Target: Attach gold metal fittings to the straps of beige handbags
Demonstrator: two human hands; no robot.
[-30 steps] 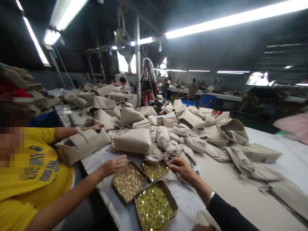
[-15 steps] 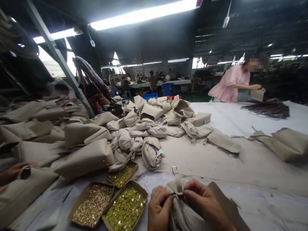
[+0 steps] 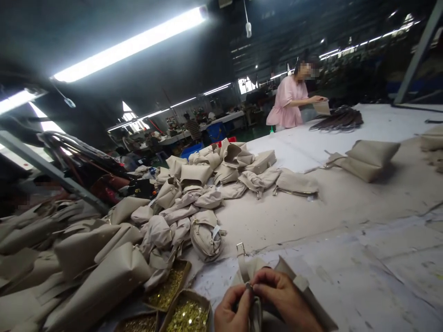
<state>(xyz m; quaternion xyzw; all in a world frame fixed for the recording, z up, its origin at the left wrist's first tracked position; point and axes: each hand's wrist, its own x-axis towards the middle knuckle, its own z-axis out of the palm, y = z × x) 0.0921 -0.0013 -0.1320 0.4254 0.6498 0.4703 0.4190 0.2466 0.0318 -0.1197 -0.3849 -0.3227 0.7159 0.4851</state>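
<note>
At the near edge of the table, both my hands work on a beige bag (image 3: 255,264). My left hand (image 3: 232,308) is closed, thumb and finger pinching the bag's edge below a strap with a metal buckle (image 3: 241,249). Pressed close against it, my right hand (image 3: 278,291) pinches at the same spot. A small grey bit shows between the fingertips, too small to name. The strap stands up beyond my fingers, and a stiff beige panel (image 3: 313,297) sticks out to the right of my right hand. My hands hide much of the bag.
Left of my hands are trays of small gold metal pieces (image 3: 188,317). A heap of beige bags (image 3: 197,175) covers the table's left and middle. Another beige bag (image 3: 372,159) lies to the right. Across the table, a person in pink (image 3: 289,103) handles a beige piece beside dark straps (image 3: 337,119).
My view has tilted and swung right, so the trays sit lower in the picture. My hands have come together, the fingertips now meeting at the bag's edge below the strap.
</note>
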